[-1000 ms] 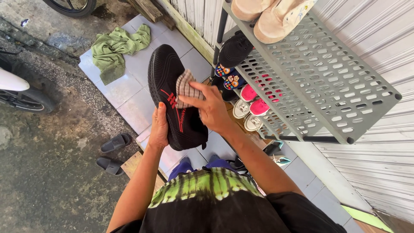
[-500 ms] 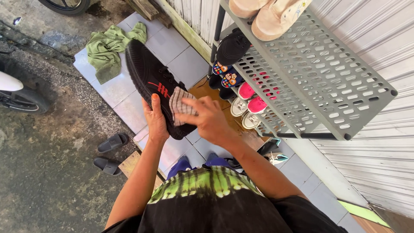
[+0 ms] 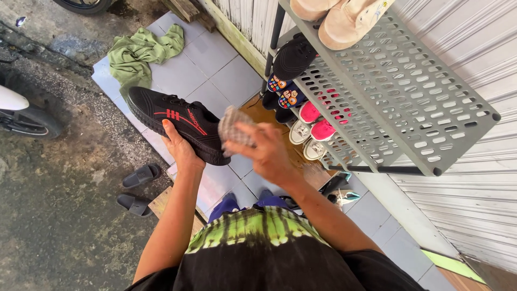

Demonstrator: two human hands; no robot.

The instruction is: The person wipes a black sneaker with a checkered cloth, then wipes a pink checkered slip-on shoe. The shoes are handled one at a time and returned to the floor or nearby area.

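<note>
Head view: we saw a black shoe [image 3: 175, 121] with red stripes lying on its side in the air, above the pale floor tiles [image 3: 212, 54]. Our left hand [image 3: 180, 148] gripped it from beneath, fingers curled around the sole. At the shoe's heel, our right hand [image 3: 266, 151] bunched a checked cloth [image 3: 234, 126] in closed fingers. Right of the shoe stood a grey perforated shoe rack [image 3: 398, 91]; beyond the shoe lay a green rag [image 3: 140, 54].

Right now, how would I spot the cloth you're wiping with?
Find the grey slotted plastic shoe rack. Left of it, the right hand holds a small crumpled checked cloth beside the black red-striped sneaker. Unlike the green rag on the tiles, it's beige-checked.
</note>
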